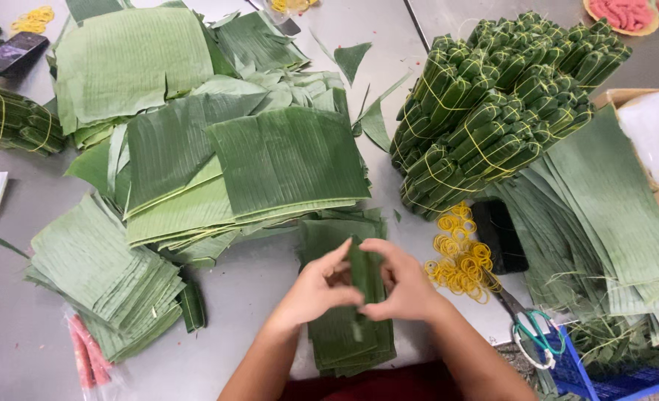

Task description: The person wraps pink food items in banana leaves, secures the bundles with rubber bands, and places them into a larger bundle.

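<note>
My left hand (316,291) and my right hand (402,286) together grip a small roll wrapped in green banana leaf (362,273), held upright between the fingers. Both hands hover over a stack of narrow cut leaf pieces (344,338) at the near edge of the grey metal table (248,289). A loose heap of yellow rubber bands (461,256) lies just right of my right hand. Beyond it rises a big pile of finished leaf rolls tied in bundles (496,111).
Large leaf sheets (218,141) cover the table's middle, a square leaf stack (103,275) lies left. Scissors (526,327) and a dark phone (500,234) sit right, beside long leaf strips (611,215). Pink sausages in plastic (84,353) lie near left.
</note>
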